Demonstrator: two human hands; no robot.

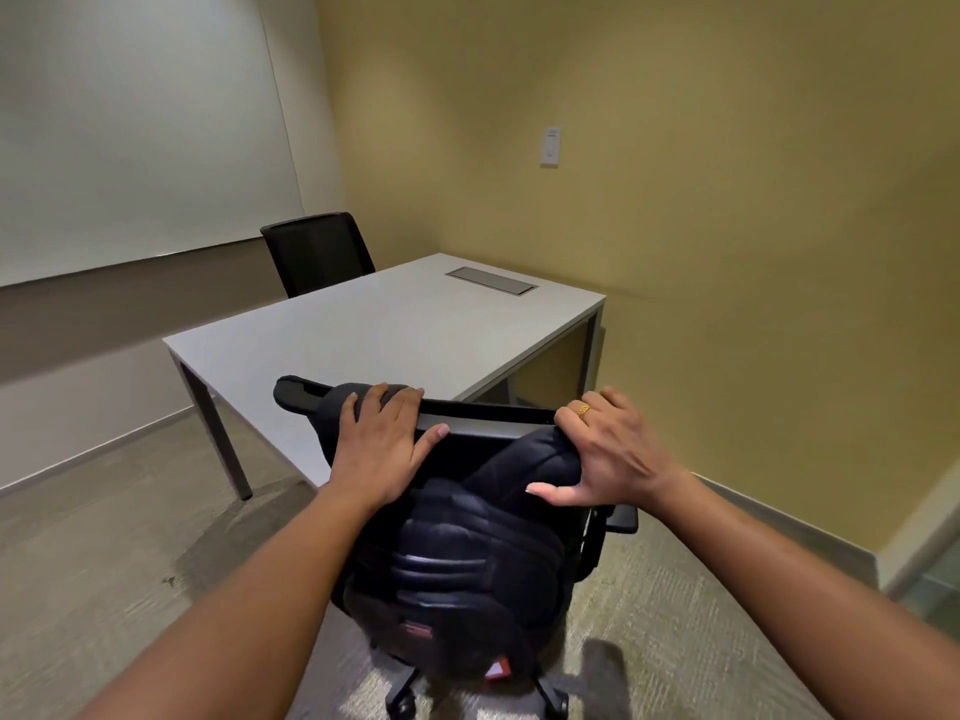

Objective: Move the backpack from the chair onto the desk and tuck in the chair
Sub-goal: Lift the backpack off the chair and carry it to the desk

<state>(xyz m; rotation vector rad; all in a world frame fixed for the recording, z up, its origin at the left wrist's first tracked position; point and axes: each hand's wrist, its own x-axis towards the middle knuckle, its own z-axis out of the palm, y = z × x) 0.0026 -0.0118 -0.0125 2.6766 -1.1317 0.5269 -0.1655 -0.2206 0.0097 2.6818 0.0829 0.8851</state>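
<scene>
A black padded backpack (pixel 467 553) sits on a black wheeled office chair (pixel 621 519), leaning against its backrest just in front of me. The chair stands at the near edge of the grey desk (pixel 389 324), apart from it and not under it. My left hand (pixel 384 433) lies over the backpack's upper left side at the backrest rim, fingers curled over the top. On the right, my right hand (pixel 608 454), with a gold ring, grips the backpack's top.
A second black chair (pixel 317 252) stands behind the desk's far side. The desk has a metal cable hatch (pixel 491 280) near its far right edge. A whiteboard (pixel 130 122) covers the left wall and a yellow wall with a switch (pixel 550 146) is on the right. Carpet lies on either side of the chair.
</scene>
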